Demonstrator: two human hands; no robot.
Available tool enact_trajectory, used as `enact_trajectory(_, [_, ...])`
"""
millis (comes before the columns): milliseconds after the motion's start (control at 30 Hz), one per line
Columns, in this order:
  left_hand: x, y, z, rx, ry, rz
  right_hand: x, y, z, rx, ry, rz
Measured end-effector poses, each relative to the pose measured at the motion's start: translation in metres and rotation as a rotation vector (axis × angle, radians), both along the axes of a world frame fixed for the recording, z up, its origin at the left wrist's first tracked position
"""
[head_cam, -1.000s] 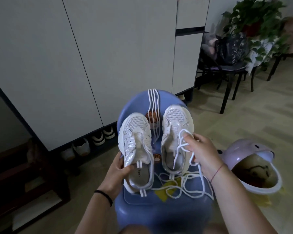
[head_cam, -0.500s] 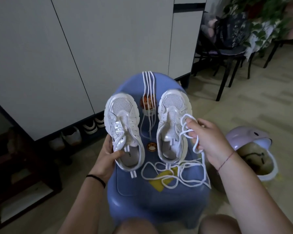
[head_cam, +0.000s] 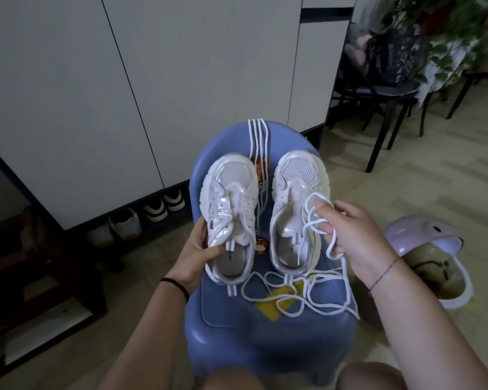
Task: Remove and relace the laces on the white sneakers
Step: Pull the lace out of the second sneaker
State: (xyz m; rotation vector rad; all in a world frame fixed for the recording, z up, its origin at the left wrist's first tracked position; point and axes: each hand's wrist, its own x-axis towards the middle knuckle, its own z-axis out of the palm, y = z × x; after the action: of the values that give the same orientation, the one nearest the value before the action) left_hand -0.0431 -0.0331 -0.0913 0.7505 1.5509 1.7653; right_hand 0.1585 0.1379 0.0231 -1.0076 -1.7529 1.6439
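Two white sneakers sit toes-away on a blue plastic stool (head_cam: 265, 333). My left hand (head_cam: 197, 254) grips the left sneaker (head_cam: 231, 215) by its heel side, thumb inside the collar. The right sneaker (head_cam: 296, 209) rests on the stool with no lace in its eyelets. My right hand (head_cam: 352, 235) pinches loops of a loose white lace (head_cam: 307, 296) beside that shoe; the rest of the lace lies coiled on the seat. A second white lace (head_cam: 258, 142) lies folded in straight strands over the stool's far edge, between the shoes.
White cabinet doors (head_cam: 152, 94) stand behind the stool, with shoes (head_cam: 164, 206) tucked underneath. A pale purple potty-like tub (head_cam: 428, 260) sits on the floor at right. A black chair (head_cam: 389, 108) and a plant (head_cam: 448, 38) are at the far right.
My left hand has turned the left sneaker slightly and kept its grip. My right hand lifted the lace loops a little outward from the right sneaker. The camera tilted down.
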Motion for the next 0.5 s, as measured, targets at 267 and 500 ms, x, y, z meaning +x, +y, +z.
enact_trajectory(267, [0.0,0.016,-0.001,-0.004,-0.071,0.035,0.005,0.008,-0.003,0.013,-0.002,0.009])
enact_trajectory(500, [0.006,0.02,-0.003,0.012,-0.037,0.031,0.003,0.009,-0.005,0.0,0.013,0.017])
